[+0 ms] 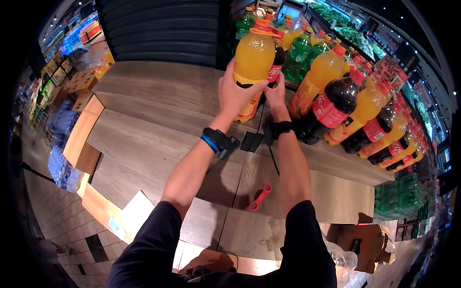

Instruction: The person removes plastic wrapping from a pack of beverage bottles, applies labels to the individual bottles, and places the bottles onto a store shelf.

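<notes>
My left hand (235, 93) is closed round a large bottle of orange soda (254, 55), held upright at the back of the wooden shelf. Right beside it, my right hand (276, 96) is closed on a dark cola bottle (275, 72) with a red label, partly hidden behind the orange one. An orange-red plastic two-ring handle (266, 30) sits at the necks of the two bottles. Below my hands, a loose red two-ring handle (260, 197) lies on the lower shelf step.
Rows of cola (336, 103) and orange soda bottles (322, 72) stand to the right, with green bottles (298, 55) behind. The stepped wooden shelf (153, 134) spreads left. A torn cardboard box (362, 247) stands at lower right, and a white sheet (138, 214) lies at lower left.
</notes>
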A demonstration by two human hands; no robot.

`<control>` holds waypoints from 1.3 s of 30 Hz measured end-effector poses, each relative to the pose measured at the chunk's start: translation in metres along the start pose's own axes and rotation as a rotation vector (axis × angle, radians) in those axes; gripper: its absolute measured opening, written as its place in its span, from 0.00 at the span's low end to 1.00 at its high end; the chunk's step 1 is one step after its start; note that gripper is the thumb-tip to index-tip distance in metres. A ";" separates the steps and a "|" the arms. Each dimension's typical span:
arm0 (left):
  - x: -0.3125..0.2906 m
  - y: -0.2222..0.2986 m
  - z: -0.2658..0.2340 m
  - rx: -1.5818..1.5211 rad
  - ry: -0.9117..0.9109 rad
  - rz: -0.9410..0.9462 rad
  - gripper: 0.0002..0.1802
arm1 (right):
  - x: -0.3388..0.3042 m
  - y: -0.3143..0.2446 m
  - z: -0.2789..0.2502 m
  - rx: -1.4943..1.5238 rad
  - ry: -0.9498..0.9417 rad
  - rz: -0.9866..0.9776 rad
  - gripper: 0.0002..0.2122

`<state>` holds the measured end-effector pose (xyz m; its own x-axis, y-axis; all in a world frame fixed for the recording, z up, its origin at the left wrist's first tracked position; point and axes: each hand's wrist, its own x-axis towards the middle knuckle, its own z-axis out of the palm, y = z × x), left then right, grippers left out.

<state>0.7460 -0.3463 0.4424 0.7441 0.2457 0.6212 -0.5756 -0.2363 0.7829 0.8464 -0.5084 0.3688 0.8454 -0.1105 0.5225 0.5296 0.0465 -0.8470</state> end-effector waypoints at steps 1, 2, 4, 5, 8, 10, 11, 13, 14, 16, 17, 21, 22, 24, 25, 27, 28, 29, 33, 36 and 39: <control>-0.002 -0.003 0.003 -0.036 0.020 0.027 0.53 | 0.001 -0.002 -0.001 0.023 -0.070 0.001 0.42; -0.005 -0.005 0.005 -0.027 0.017 0.030 0.53 | 0.001 -0.004 -0.002 0.007 -0.094 0.028 0.41; -0.009 -0.008 0.011 0.042 0.087 0.042 0.53 | -0.004 -0.010 -0.002 0.035 -0.115 0.064 0.40; -0.011 -0.008 0.013 0.047 0.091 0.046 0.53 | -0.005 -0.015 0.000 0.053 -0.139 0.099 0.39; -0.016 -0.004 0.025 0.049 0.140 0.082 0.53 | 0.001 -0.025 -0.004 0.094 -0.197 0.075 0.37; -0.019 -0.001 0.031 0.095 0.183 0.079 0.54 | 0.001 -0.030 -0.005 0.071 -0.186 0.089 0.37; -0.019 -0.002 0.030 0.095 0.186 0.081 0.54 | 0.001 -0.033 -0.002 0.051 -0.176 0.109 0.36; -0.017 -0.004 0.030 0.131 0.203 0.090 0.54 | 0.002 -0.033 0.003 0.041 -0.168 0.140 0.37; -0.016 -0.005 0.029 0.127 0.204 0.091 0.54 | 0.004 -0.031 0.003 0.031 -0.158 0.174 0.37; -0.014 -0.009 0.028 0.038 0.162 0.045 0.54 | 0.009 -0.024 0.000 0.064 -0.174 0.141 0.38; -0.013 -0.008 0.029 0.032 0.160 0.048 0.54 | 0.011 -0.021 -0.002 0.101 -0.194 0.112 0.39; -0.016 0.005 0.048 -0.005 0.134 0.060 0.55 | 0.012 -0.022 -0.031 -0.303 -0.110 -0.250 0.39; -0.018 0.012 0.056 -0.016 0.130 0.048 0.55 | 0.006 -0.025 -0.046 -0.381 -0.113 -0.163 0.38; -0.018 -0.011 0.027 0.062 0.141 0.007 0.55 | -0.041 -0.060 -0.002 -0.816 -0.203 0.150 0.26; -0.016 -0.014 0.016 0.088 0.140 -0.020 0.55 | -0.069 -0.088 0.007 -0.869 -0.194 -0.029 0.22; -0.014 -0.014 0.011 0.076 0.150 0.011 0.54 | -0.104 -0.171 0.009 -0.688 -0.026 -0.218 0.14; -0.017 -0.016 0.012 0.080 0.157 0.036 0.53 | -0.112 -0.219 0.009 -0.569 0.141 -0.211 0.12; -0.024 -0.008 0.018 0.065 0.148 0.031 0.53 | -0.109 -0.242 -0.008 -0.595 0.356 -0.320 0.10; -0.076 0.039 0.046 -0.002 0.240 0.376 0.38 | -0.035 -0.246 -0.111 -0.693 0.562 -0.543 0.15; -0.061 0.102 0.096 -0.280 -0.067 0.477 0.20 | -0.013 -0.239 -0.140 -0.853 0.490 -0.519 0.17; -0.022 0.122 0.151 -0.465 -0.116 0.326 0.14 | -0.010 -0.235 -0.139 -0.638 0.346 -0.160 0.17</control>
<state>0.7108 -0.5230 0.5197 0.5207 0.1190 0.8454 -0.8502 0.1621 0.5009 0.7039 -0.6559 0.5488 0.6353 -0.3792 0.6728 0.4121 -0.5703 -0.7106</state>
